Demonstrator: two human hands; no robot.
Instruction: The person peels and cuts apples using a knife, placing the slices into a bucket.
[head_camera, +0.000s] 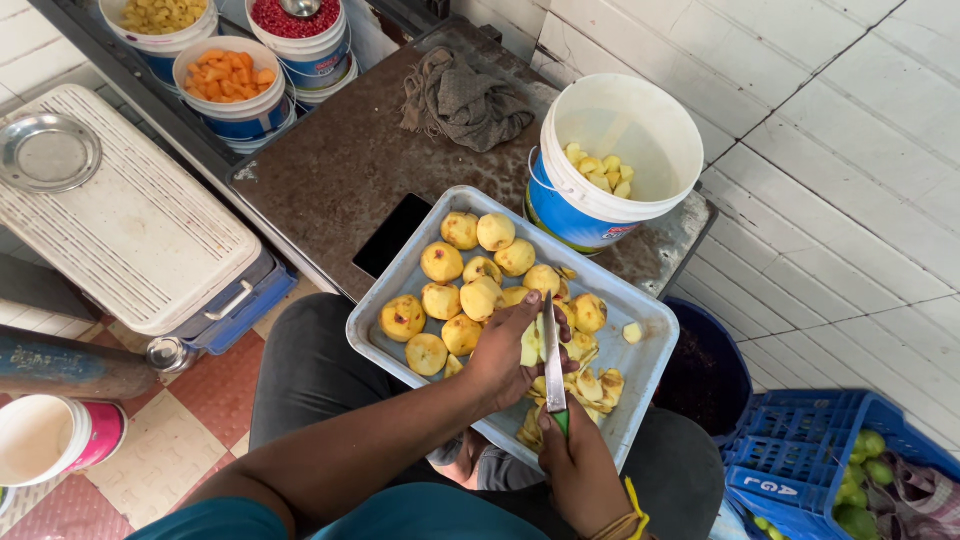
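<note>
Peeled fruit piece (529, 343) pinched in your left hand (503, 360) over the metal tray (640, 370).
Your right hand (580, 468) is closed around a green-handled knife (553, 366), blade against the piece. Whole peeled fruits (470, 285) lie at 10 o'clock on the tray, peelings (592, 385) at 4; white bucket (615, 165) at 1.

The person's bare left hand (505, 355) is reaching in from the lower left on a long, outstretched forearm, its fingers curling closed and the thumb pressing across the top. The bare right hand (578, 468) is coming up from the bottom edge, closing in a fist with the knuckles facing up and a yellow band circling its wrist. Both hands are meeting close together, the left just above the right.
</note>
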